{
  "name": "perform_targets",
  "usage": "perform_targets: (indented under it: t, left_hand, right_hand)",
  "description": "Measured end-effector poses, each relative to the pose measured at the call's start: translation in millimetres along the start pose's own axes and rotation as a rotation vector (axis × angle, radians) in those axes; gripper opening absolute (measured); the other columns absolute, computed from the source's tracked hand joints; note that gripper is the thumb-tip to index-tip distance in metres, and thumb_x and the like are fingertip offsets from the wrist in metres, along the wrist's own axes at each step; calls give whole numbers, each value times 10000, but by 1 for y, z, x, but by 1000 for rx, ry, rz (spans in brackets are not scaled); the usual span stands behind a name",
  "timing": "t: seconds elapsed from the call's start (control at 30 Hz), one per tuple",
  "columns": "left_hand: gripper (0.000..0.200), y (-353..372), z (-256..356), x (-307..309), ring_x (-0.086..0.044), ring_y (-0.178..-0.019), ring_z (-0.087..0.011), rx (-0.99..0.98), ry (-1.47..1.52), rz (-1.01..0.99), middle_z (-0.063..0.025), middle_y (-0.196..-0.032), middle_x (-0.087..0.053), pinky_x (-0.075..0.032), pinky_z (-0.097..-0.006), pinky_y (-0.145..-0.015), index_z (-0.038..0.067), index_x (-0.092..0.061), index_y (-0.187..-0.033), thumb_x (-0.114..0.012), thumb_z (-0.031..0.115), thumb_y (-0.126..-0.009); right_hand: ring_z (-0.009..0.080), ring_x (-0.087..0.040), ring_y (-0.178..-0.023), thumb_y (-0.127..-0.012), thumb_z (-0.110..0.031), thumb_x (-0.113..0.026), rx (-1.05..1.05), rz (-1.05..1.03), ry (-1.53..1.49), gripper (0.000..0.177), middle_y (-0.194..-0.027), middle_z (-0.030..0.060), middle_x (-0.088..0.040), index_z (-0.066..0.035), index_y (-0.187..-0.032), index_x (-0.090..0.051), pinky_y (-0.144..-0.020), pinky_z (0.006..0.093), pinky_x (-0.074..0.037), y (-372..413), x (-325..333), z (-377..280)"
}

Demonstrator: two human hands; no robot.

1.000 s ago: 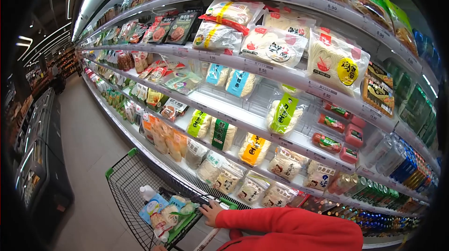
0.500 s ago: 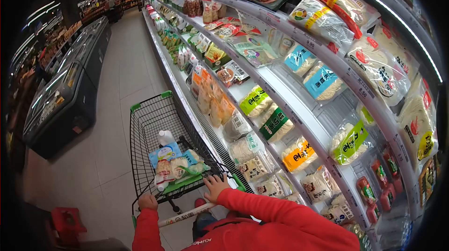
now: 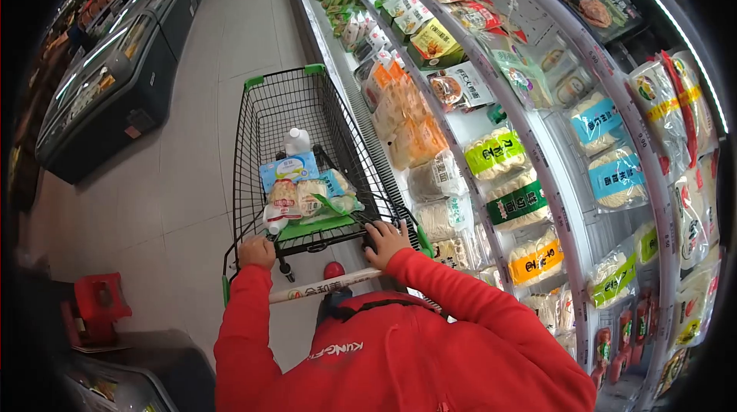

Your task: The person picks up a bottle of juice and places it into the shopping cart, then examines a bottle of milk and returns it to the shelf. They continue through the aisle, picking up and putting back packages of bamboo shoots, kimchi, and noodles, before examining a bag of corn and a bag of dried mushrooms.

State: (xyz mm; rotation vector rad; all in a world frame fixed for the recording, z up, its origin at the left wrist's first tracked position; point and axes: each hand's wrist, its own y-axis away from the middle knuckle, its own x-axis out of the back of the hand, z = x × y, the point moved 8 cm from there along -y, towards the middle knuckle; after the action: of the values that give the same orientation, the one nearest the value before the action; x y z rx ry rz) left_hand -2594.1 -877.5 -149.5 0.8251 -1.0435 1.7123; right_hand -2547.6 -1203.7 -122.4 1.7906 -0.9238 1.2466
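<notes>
A black wire shopping cart [image 3: 247, 151] with green corners stands in front of me. My left hand [image 3: 257, 252] is closed around the near left part of its frame. My right hand [image 3: 388, 244] lies on the near right rim, fingers spread, just above the pale lettered handle [image 3: 326, 287]. In the cart are a white bottle [image 3: 296, 141], a light-blue pack [image 3: 288, 169], and several clear-wrapped food packs [image 3: 309, 201]. A second white bottle [image 3: 274, 218] lies at the near left of these goods.
Tiered refrigerated shelves line my right, with packs of noodles [image 3: 495, 153], orange bags [image 3: 407, 124] and other packs. Dark chest freezers [image 3: 130, 89] run along the left of the tiled aisle [image 3: 192, 174]. A red plastic object [image 3: 104, 301] sits at lower left.
The view has tilted down and turned, so the cart appears higher and further right. Both hands stay at the cart's near end; its goods look unmoved.
</notes>
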Motion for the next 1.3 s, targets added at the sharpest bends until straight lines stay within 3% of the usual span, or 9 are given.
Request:
perform_targets:
  t: [0.6, 0.7, 0.8, 0.9, 0.97, 1.03, 1.1, 1.2, 1.3]
  left_hand:
    - [234, -97, -57, -36, -581, -603, -367, 51, 26, -21, -167, -656, -607, -459, -473, -564, 23, -608, -633, -527, 188, -777]
    - [235, -100, -57, -29, -574, -584, -383, 29, 39, -11, -180, -620, -593, -451, -479, -559, 19, -615, -627, -537, 186, -774]
    - [232, -101, -60, -29, -575, -597, -389, 41, 37, -30, -189, -626, -590, -445, -485, -563, 21, -624, -634, -547, 191, -771]
    - [238, -99, -61, -33, -580, -618, -382, 58, 32, -61, -191, -639, -591, -448, -477, -576, 17, -627, -635, -550, 195, -773]
    - [236, -98, -57, -31, -582, -625, -377, 73, -8, -68, -188, -646, -594, -454, -465, -585, 15, -633, -643, -548, 194, -772]
    - [234, -95, -53, -32, -586, -632, -373, 82, -56, -83, -181, -653, -601, -462, -455, -591, 17, -642, -652, -545, 193, -771]
    - [240, -91, -47, -32, -589, -644, -367, 109, -43, -59, -174, -663, -608, -466, -450, -599, 19, -646, -653, -538, 199, -770]
    - [229, -92, -56, -35, -594, -665, -356, 126, -95, -59, -167, -676, -615, -470, -447, -611, 27, -651, -660, -532, 190, -768]
    - [218, -91, -61, -47, -585, -648, -357, 174, -139, -105, -173, -683, -611, -467, -456, -611, 23, -651, -680, -535, 185, -770]
  right_hand:
    - [245, -418, -1272, -813, -350, -508, -21, 60, 24, 568, -1347, 99, -456, -97, -1317, -437, -1067, 573, -222, -97, 19, -6]
    - [243, -465, -1221, -814, -323, -525, -10, 185, -33, 495, -1294, 105, -506, -78, -1243, -504, -1045, 482, -312, -99, 15, -4]
    - [276, -553, -1108, -833, -285, -542, -25, 260, -180, 449, -1196, 131, -574, -57, -1219, -525, -946, 398, -420, -93, 23, 0]
    - [242, -636, -955, -860, -243, -555, -181, 222, -674, 393, -1082, 136, -633, -31, -1191, -543, -816, 349, -497, -102, 9, 34]
    - [148, -648, -730, -885, -220, -562, -361, 403, -1039, 368, -893, 92, -655, -23, -1196, -551, -676, 290, -511, -99, 53, 72]
    - [134, -591, -686, -867, -188, -584, -224, 812, -732, 311, -819, 80, -636, -23, -1132, -586, -632, 266, -479, -81, 164, 109]
    - [216, -565, -667, -795, -118, -602, -170, 1095, -572, 287, -802, 112, -577, -28, -1068, -588, -635, 327, -475, -57, 251, 159]
    - [269, -562, -801, -748, -82, -608, -199, 1223, 89, 239, -860, 115, -538, -35, -981, -585, -690, 362, -473, -15, 344, 197]
    - [269, -561, -854, -717, -96, -615, -339, 1039, 413, 183, -869, 110, -537, -50, -887, -565, -700, 352, -478, -14, 365, 243]
